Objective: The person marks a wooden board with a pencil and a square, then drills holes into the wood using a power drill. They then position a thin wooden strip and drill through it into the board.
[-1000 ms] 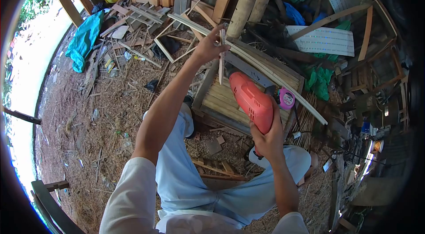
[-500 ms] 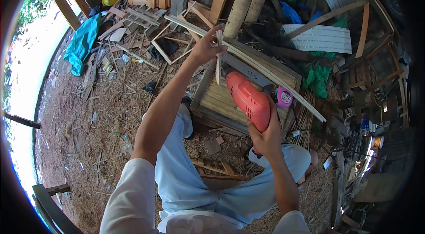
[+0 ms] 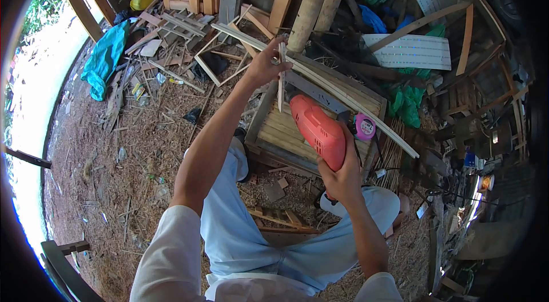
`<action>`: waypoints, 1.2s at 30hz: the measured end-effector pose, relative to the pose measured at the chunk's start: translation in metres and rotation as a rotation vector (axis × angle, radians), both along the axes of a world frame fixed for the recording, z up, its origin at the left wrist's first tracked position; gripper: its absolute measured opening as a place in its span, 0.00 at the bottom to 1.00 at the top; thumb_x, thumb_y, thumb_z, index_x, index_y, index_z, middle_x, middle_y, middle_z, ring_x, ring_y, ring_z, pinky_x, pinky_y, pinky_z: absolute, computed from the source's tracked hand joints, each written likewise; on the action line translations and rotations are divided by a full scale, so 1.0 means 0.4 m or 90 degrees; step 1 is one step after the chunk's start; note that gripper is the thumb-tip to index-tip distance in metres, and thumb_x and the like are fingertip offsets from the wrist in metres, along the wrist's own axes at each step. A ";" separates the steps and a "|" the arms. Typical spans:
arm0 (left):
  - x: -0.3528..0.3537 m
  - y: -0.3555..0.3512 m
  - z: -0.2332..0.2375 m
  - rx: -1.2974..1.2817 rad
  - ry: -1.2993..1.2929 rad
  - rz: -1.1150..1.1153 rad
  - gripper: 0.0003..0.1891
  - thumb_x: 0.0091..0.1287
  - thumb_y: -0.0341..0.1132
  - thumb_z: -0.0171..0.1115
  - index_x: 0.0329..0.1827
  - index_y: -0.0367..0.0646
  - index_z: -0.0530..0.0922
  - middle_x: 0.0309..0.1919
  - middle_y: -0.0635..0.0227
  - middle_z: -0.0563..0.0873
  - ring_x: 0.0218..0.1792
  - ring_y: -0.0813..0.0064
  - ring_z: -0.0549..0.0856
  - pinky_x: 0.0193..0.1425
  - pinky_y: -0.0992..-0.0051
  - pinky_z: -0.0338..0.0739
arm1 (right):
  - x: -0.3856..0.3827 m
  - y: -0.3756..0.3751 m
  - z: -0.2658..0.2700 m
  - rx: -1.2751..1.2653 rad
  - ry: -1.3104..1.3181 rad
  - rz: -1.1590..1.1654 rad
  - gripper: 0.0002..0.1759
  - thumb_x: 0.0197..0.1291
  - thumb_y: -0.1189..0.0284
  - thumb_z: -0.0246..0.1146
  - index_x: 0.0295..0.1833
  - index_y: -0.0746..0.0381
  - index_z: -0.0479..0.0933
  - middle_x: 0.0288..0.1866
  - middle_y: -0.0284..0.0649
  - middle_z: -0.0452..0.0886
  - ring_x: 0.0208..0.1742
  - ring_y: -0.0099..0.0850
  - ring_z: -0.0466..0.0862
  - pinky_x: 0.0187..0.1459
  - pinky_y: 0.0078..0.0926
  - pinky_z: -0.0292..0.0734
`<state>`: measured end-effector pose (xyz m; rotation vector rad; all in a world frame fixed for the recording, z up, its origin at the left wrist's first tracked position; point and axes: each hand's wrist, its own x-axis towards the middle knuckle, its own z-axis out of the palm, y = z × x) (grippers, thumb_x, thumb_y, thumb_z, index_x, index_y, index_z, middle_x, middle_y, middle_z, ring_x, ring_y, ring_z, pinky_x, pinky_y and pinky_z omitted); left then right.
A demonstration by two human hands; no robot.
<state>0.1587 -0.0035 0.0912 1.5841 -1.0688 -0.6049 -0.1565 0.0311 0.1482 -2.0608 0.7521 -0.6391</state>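
My right hand (image 3: pixel 340 179) is wrapped round the handle of a red power drill (image 3: pixel 315 125), whose front end points up and left. The drill's nose is close beside a short wooden strip (image 3: pixel 281 88). My left hand (image 3: pixel 266 68) grips that strip near its upper end, where it meets long thin wooden strips (image 3: pixel 349 98) lying aslant. Under them is a slatted wooden bench (image 3: pixel 286 130) with a dark frame. A flat saw-like blade (image 3: pixel 314 90) and a pink tape measure (image 3: pixel 364 127) lie on the bench.
Wood scraps and shavings cover the ground (image 3: pixel 143 188). A loose wooden frame (image 3: pixel 220 62) lies at the upper left, near a teal cloth (image 3: pixel 106 62). Bamboo poles (image 3: pixel 317 8) and planks lean at the back. A white perforated sheet (image 3: pixel 409 50) lies to the right.
The view has shifted very slightly. Both hands keep their grips, and the drill stays beside the short strip with almost no movement.
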 end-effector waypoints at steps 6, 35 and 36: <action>0.001 -0.003 -0.003 -0.022 0.015 -0.008 0.39 0.60 0.33 0.73 0.74 0.51 0.62 0.38 0.56 0.87 0.31 0.72 0.86 0.32 0.71 0.83 | -0.001 -0.004 -0.012 -0.014 -0.011 0.002 0.42 0.54 0.81 0.62 0.76 0.62 0.55 0.61 0.54 0.77 0.61 0.48 0.79 0.61 0.37 0.73; 0.020 0.003 0.010 0.015 -0.024 0.023 0.39 0.62 0.36 0.71 0.74 0.53 0.60 0.41 0.54 0.87 0.34 0.69 0.89 0.33 0.72 0.86 | 0.021 -0.048 -0.023 -0.100 0.005 0.037 0.43 0.54 0.80 0.62 0.76 0.58 0.54 0.57 0.58 0.79 0.57 0.55 0.82 0.57 0.44 0.76; 0.018 0.005 0.010 0.016 -0.022 0.023 0.39 0.62 0.36 0.71 0.74 0.53 0.60 0.41 0.54 0.87 0.34 0.69 0.89 0.33 0.72 0.86 | 0.025 -0.053 -0.008 -0.088 -0.003 0.044 0.42 0.54 0.80 0.61 0.76 0.59 0.55 0.57 0.58 0.79 0.57 0.55 0.82 0.58 0.44 0.75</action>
